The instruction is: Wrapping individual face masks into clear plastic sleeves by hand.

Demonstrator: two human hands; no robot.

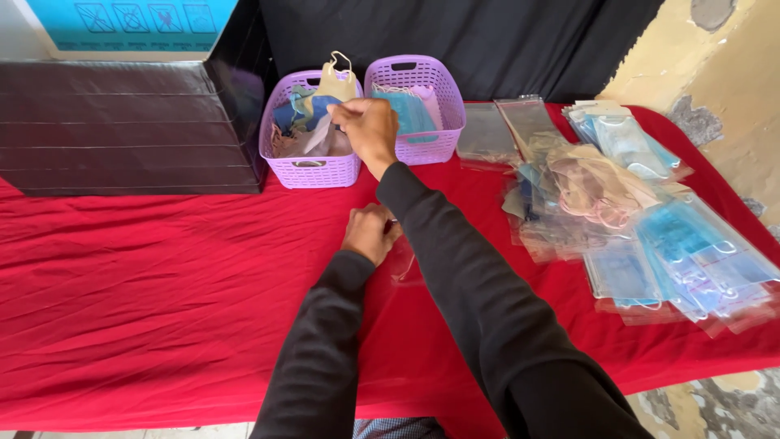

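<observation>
- While the right hand (370, 130) is stretched out over the left lilac basket (309, 172) near the far edge of the tabletop (162, 309), its fingers are pinched narrowly on a face mask (318, 134) lying on the heap inside; a beige mask (337, 81) stands up just behind it.
- A clear plastic sleeve (404, 262) is held flat on the red cloth by the left hand (370, 233), fingers curled shut on its edge, near the middle of the tabletop.
- The picking step is judged to be in hand; a lift clear of the basket rim and a draw back toward the sleeve are called for next.
- The second lilac basket (418, 110) stands touching the first on its right.
- Filled sleeves (650, 236) are piled toward the right edge, some overhanging the near edge.
- Open room is left toward the left and near edges; a dark box (122, 130) shuts off the far left corner.
</observation>
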